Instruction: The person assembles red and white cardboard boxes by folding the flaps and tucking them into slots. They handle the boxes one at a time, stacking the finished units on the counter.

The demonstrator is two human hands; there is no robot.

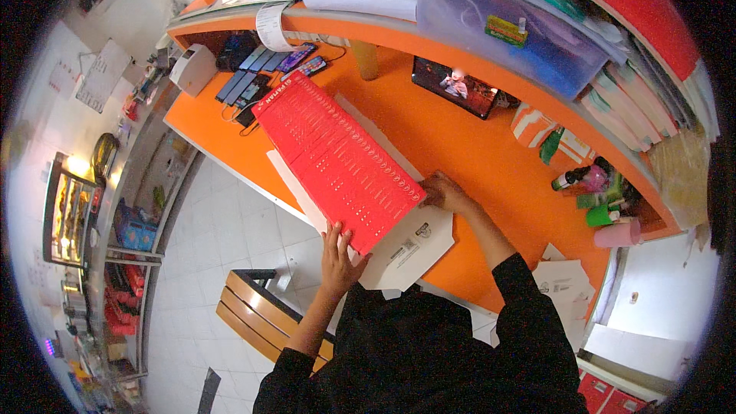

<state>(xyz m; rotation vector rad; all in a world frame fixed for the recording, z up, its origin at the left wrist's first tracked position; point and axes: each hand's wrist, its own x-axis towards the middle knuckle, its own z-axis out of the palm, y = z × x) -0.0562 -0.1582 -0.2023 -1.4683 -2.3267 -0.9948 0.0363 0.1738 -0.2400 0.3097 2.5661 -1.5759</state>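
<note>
A long red printed sheet (337, 161), covered in rows of small marks, lies slanted across white card pieces. One flat white cut-out card (406, 257) shows below its near end, and more white edges stick out along both long sides. At the near left corner of the red sheet my left hand (339, 262) is closed on its edge, the thumb by the short end. My right hand (447, 193) holds the near right corner, its fingers bent and partly hidden. Both forearms are in dark sleeves.
The orange counter (475, 161) carries several phones (264, 61), a white device (193, 69), a tablet with a lit screen (456, 86) and cups (617, 232). More white cut-outs (563, 284) lie at right. A slatted wooden chair (268, 314) stands at lower left. Shelves (138, 245) line the left.
</note>
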